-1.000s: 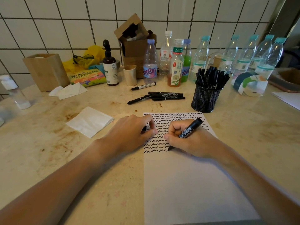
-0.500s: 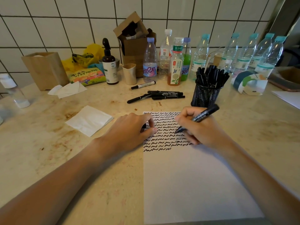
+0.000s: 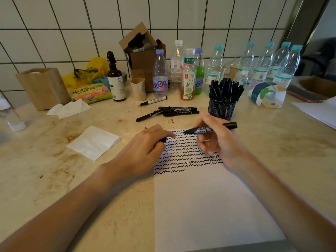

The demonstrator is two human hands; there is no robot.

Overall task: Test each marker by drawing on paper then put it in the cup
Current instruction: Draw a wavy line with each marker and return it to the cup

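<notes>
I see soft, dim indoor light, faint shadows beneath both forearms, the tiled wall [image 3: 54,33] bowed by wide-angle distortion, edges slightly soft.

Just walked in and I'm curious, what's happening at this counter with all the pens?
A person is testing black markers on a sheet of paper, whose top part is covered with rows of squiggles. The right hand holds an uncapped marker level above the squiggles, tip pointing left. The left hand rests at the paper's left edge, gripping something small and black, probably the cap. A mesh cup behind the paper is full of markers, and several loose markers lie on the counter.
</notes>
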